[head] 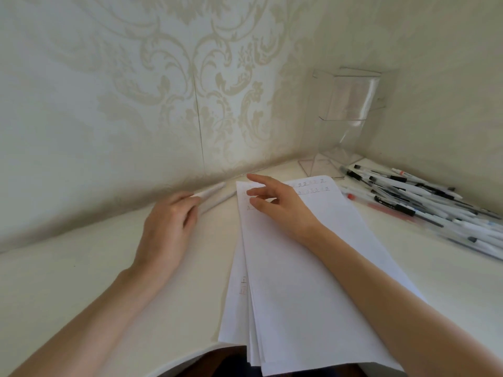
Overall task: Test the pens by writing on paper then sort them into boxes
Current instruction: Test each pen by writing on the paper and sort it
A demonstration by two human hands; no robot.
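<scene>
Head view: left hand [168, 221] grasps white pen [211, 191]; right hand [276, 204] released over paper [299, 281] overhanging table [81, 281]; a push could slide it off.

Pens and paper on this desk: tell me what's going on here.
A person is testing pens at a white desk. The left hand grips a white pen near the wall. The right hand, fingers spread, is over a stack of paper sheets bearing rows of written marks. A pile of pens lies at the right, beside a clear plastic box in the corner.
</scene>
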